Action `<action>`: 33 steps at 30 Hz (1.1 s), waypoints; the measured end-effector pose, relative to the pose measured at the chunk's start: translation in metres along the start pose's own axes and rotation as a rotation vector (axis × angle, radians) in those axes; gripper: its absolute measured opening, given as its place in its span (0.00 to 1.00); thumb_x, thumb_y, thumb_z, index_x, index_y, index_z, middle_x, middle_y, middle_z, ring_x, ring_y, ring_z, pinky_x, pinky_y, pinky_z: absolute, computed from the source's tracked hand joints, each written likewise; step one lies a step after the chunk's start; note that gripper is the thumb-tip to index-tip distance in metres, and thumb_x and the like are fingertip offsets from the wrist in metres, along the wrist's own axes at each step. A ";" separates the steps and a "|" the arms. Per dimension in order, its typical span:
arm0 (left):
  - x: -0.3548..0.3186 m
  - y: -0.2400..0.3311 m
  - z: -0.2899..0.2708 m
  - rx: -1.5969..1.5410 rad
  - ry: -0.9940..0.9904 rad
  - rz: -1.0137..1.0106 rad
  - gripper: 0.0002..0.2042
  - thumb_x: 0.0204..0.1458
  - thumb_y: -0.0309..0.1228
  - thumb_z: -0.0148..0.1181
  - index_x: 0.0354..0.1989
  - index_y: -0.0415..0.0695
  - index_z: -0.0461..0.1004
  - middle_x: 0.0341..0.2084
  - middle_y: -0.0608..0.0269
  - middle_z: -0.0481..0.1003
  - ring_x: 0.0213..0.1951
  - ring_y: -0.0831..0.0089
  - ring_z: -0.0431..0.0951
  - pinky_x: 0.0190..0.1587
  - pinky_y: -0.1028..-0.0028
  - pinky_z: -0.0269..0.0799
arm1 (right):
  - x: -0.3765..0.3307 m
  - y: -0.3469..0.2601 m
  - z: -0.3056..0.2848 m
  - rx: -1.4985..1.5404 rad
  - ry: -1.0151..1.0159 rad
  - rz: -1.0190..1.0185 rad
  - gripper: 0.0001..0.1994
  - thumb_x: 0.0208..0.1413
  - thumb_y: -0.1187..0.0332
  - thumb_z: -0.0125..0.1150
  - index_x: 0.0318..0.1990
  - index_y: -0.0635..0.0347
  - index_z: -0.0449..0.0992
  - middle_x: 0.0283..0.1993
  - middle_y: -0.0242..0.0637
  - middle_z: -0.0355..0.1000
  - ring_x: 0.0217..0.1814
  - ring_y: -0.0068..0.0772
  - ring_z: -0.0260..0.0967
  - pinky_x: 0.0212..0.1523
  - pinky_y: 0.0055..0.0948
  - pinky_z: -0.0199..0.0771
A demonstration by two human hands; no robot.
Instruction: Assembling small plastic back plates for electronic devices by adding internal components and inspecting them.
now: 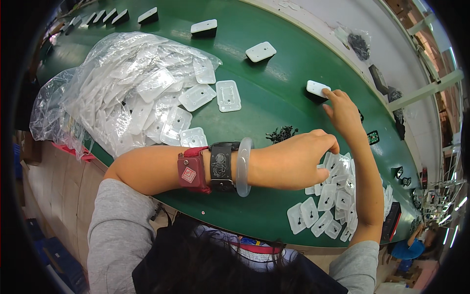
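My left hand [303, 159] reaches across to the right, with its fingers pinched together over a pile of small white plastic pieces [330, 201] that carry black inserts. What the pinch holds is hidden. On that forearm are a red strap, a black watch and a clear bangle [243, 166]. My right hand [342, 111] is stretched farther out on the green belt [274, 98]. Its spread fingertips touch the right edge of a white-topped black block [317, 88].
A big clear bag of white plastic trays [127, 93] lies at the left, and loose trays [228, 95] have spilled out beside it. More white-topped blocks [260, 51] ride the belt toward the far left. A small heap of black bits [281, 133] lies near my left hand. Another person is at the lower right.
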State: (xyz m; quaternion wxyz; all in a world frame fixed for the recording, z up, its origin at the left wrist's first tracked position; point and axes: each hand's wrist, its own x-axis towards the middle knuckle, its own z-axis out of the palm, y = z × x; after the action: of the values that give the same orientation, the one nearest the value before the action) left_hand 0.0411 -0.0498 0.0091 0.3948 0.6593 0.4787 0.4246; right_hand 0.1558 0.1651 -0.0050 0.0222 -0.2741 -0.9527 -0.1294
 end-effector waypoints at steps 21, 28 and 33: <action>-0.013 0.014 0.008 -0.073 -0.041 0.172 0.11 0.49 0.24 0.56 0.42 0.38 0.70 0.37 0.57 0.74 0.34 0.63 0.75 0.38 0.68 0.72 | -0.055 -0.080 -0.036 0.407 0.004 -0.329 0.25 0.47 0.73 0.60 0.56 0.55 0.66 0.56 0.41 0.65 0.56 0.42 0.65 0.51 0.33 0.70; -0.032 0.037 0.017 -0.181 -0.159 0.310 0.05 0.49 0.23 0.54 0.35 0.40 0.72 0.27 0.60 0.76 0.28 0.62 0.74 0.33 0.67 0.70 | -0.001 -0.080 -0.017 0.258 0.235 -0.289 0.19 0.47 0.75 0.57 0.50 0.57 0.72 0.57 0.45 0.65 0.57 0.45 0.65 0.52 0.36 0.70; -0.029 0.037 0.017 -0.078 -0.112 0.336 0.04 0.49 0.24 0.54 0.34 0.40 0.72 0.27 0.60 0.76 0.28 0.61 0.74 0.32 0.68 0.70 | 0.018 -0.010 -0.003 0.179 0.138 -0.110 0.21 0.46 0.79 0.59 0.51 0.56 0.74 0.59 0.42 0.65 0.59 0.47 0.64 0.60 0.38 0.64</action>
State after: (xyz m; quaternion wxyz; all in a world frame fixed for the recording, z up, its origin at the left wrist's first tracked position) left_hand 0.0633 -0.0880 0.0324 0.3696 0.7369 0.3222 0.4653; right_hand 0.1352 0.1661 -0.0027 0.1048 -0.2088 -0.9703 -0.0633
